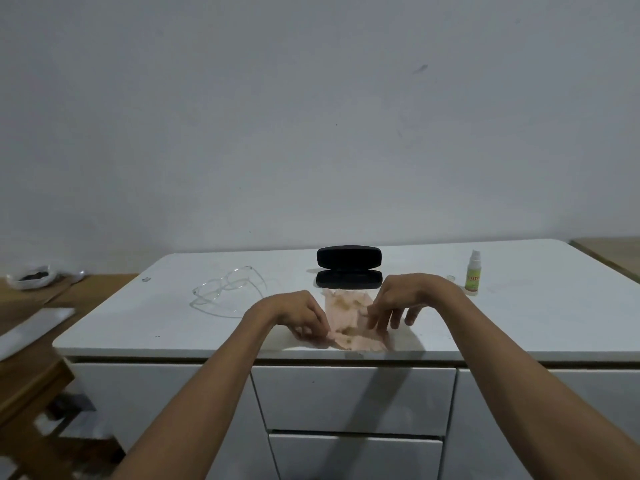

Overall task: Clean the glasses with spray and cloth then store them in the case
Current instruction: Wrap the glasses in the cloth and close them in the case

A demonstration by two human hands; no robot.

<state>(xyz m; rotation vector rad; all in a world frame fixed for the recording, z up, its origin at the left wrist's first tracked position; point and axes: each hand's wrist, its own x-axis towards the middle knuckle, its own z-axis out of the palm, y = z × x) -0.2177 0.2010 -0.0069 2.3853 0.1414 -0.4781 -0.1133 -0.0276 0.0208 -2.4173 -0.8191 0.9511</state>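
A pale pink cloth [349,311] lies near the front edge of the white cabinet top [519,317]. My left hand [301,315] pinches its near left corner. My right hand [405,301] pinches the cloth's right side, fingers curled down. Clear-framed glasses [225,289] rest on the top to the left, temples unfolded. Behind the cloth a black glasses case [349,268] stands open with its lid upright. A small spray bottle [473,273] with a green label stands upright to the right; a small clear cap [450,278] sits beside it.
The cabinet has drawers [353,400] below its front edge. A wooden surface [86,289] on the left holds a white bag with dark contents [33,277]. A white board [31,327] lies lower left. A grey wall rises behind.
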